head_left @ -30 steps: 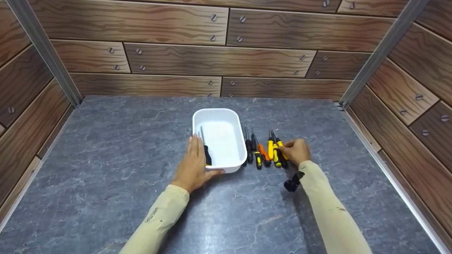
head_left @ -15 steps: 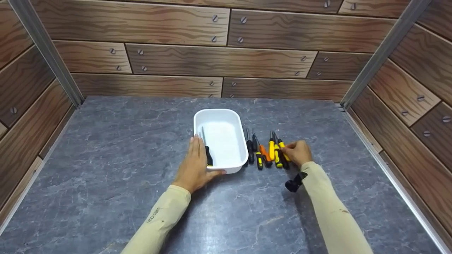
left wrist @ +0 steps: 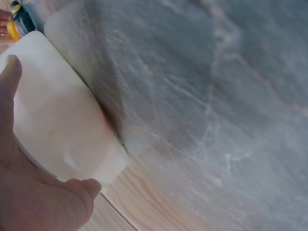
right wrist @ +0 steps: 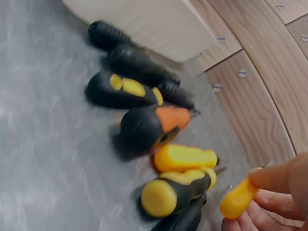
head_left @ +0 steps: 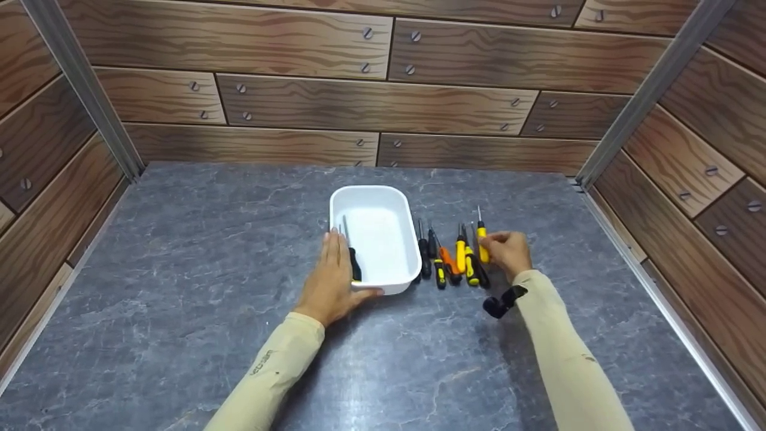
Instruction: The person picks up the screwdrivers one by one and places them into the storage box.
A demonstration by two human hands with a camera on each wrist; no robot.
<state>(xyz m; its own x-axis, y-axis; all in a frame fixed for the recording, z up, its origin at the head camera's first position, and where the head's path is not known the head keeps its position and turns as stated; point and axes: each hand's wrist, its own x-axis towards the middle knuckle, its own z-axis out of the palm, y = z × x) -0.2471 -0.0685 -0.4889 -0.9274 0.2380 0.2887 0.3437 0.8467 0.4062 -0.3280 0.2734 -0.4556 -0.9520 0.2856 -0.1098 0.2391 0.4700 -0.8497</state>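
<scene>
Right hand is pinching the yellow screwdriver by its handle, right of the row of screwdrivers on the desk, shaft pointing away from me. Left hand has straight fingers along the white box, thumb at its near end. I'd want a firm pinch, tip clear of the neighbours, light left pressure against sliding. In the box: black-handled screwdriver by the left wall, plus a second thin shaft, handle hidden.

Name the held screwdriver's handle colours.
The screwdriver handle is yellow, black near the shaft; best in the head view.
</scene>
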